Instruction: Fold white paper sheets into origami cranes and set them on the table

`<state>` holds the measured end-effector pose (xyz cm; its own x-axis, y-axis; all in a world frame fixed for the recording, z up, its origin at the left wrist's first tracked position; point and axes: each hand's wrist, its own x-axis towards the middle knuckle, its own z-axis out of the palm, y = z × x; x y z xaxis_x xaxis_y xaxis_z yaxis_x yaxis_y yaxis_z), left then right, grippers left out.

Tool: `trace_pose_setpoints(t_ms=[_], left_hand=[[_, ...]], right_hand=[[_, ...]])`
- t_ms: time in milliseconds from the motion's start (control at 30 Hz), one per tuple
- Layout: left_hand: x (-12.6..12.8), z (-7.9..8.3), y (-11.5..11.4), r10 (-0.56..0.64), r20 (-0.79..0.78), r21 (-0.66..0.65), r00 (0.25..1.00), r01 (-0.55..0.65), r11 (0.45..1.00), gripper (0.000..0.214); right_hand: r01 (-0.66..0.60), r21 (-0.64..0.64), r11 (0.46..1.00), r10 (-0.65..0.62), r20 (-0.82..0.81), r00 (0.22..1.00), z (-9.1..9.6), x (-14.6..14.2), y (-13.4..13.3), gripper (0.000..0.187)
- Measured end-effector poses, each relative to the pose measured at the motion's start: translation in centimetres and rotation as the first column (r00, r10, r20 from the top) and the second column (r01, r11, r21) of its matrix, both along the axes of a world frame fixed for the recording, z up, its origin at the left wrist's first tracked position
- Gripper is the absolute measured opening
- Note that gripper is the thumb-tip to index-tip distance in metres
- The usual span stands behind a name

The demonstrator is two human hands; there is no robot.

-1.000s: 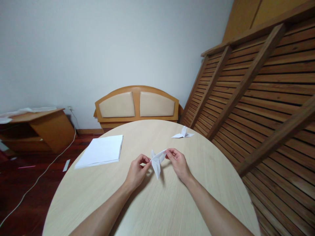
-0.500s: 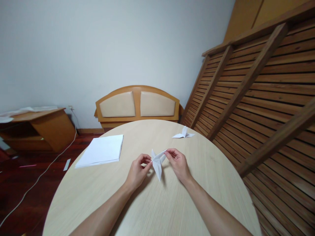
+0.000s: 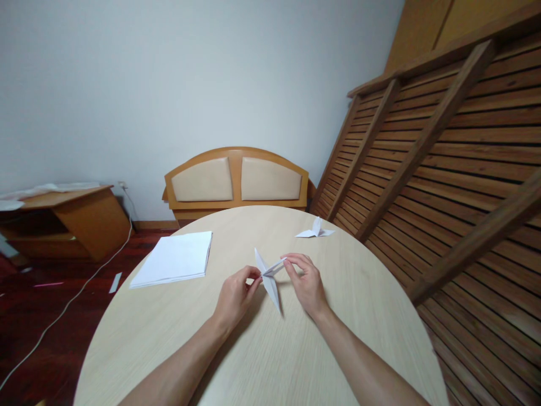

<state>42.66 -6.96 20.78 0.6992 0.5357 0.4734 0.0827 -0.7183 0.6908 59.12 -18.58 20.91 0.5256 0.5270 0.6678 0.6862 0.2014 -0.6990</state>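
A white folded paper figure (image 3: 267,277) with pointed flaps is held just above the round pale wooden table (image 3: 262,349). My left hand (image 3: 234,296) pinches its left side between thumb and fingers. My right hand (image 3: 305,282) pinches a thin point of it on the right. One long point hangs down toward the tabletop and another sticks up.
A stack of white paper sheets (image 3: 174,259) lies on the table's left. A finished folded paper figure (image 3: 315,230) sits at the far right edge. Behind are a padded wooden headboard (image 3: 235,183), a slatted bed frame (image 3: 443,169) leaning at right, and a low cabinet (image 3: 59,223) with a white cable on the floor.
The paper figure has turned slightly between my hands; its upper point now stands higher and the lower point reaches further down. Both hands have stayed nearly in place.
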Motion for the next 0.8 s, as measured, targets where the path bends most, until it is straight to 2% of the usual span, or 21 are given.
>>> trace_pose_setpoints(t_ms=[500, 800], left_hand=[[-0.15, -0.14, 0.04, 0.003, -0.038, 0.130, 0.999, 0.002, 0.992, 0.015], [-0.18, -0.21, -0.11, 0.001, -0.034, 0.132, 0.999, 0.004, 0.991, 0.015]], right_hand=[[0.075, 0.045, 0.996, -0.078, 0.075, 0.994, 0.81, -0.65, -0.02, 0.012], [0.082, 0.061, 0.995, -0.089, 0.118, 0.989, 0.85, -0.95, -0.09, 0.009]])
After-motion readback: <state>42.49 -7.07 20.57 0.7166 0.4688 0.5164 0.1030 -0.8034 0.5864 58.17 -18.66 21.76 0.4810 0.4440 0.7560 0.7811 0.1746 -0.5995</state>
